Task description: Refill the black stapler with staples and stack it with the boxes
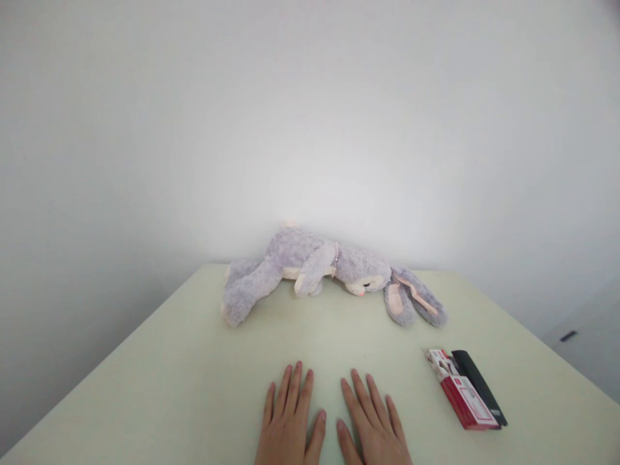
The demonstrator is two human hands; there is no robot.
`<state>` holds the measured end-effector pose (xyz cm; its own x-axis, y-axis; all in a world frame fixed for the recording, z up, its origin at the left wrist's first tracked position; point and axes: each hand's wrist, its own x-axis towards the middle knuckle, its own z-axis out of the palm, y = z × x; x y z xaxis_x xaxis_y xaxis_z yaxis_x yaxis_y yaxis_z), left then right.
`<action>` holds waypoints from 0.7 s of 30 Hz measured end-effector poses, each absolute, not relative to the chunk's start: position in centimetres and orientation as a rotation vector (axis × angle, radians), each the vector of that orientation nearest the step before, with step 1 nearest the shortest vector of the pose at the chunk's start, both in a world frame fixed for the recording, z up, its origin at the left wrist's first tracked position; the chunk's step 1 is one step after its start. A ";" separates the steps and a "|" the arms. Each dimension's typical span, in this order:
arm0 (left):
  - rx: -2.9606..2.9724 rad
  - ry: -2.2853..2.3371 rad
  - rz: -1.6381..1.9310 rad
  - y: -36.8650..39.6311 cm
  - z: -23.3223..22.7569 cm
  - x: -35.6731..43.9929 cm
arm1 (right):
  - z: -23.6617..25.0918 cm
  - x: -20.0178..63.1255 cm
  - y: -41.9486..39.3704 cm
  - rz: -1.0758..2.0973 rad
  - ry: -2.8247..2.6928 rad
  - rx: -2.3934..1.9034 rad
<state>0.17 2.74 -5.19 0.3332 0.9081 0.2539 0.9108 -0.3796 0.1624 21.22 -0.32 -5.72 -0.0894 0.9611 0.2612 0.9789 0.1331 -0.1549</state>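
Observation:
My left hand (287, 420) lies palm down on the pale table, fingers stretched and slightly apart, holding nothing. Beside it, a small gap away, my right hand (371, 423) rests flat in the same way with its fingers spread. Beyond both hands a purple-grey plush rabbit (300, 248) lies on its side along the table's far edge, legs to the left and long ears to the right. To the right of my right hand is a red and white box (465, 397), apart from the fingers. A flat black case (477, 381) lies against the box's right side.
The pale green table (159, 387) narrows toward a white wall (310, 129) right behind the rabbit. Its side edges slope off left and right. Past the right edge, lower down, is a white surface with a dark handle-like piece (568, 336).

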 end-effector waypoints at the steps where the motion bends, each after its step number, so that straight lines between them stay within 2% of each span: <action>1: -2.559 -1.752 -0.479 2.6 -5.0 0.2 | -5.5 21.4 -0.4 -0.062 -2.138 -1.876; 8: -2.552 -1.791 -0.456 2.2 -4.0 0.4 | -4.4 21.4 -0.9 0.026 -2.133 -1.852; 14: -2.549 -1.874 -0.561 1.9 -5.1 1.3 | -2.7 22.4 -1.4 0.211 -2.040 -1.720; 19: -2.803 -2.037 -0.872 -0.1 -4.1 9.1 | 0.9 31.4 -2.8 -0.159 -1.477 -1.771; 21: -2.996 -2.083 -0.876 -0.7 -2.3 13.6 | 1.1 36.7 -2.7 -0.185 -1.310 -1.869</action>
<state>13.59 -0.70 -2.33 0.3406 0.9400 0.0203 0.6721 -0.2586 0.6938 36.72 -2.74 1.11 0.4460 0.7140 0.5397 0.8354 -0.1158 -0.5373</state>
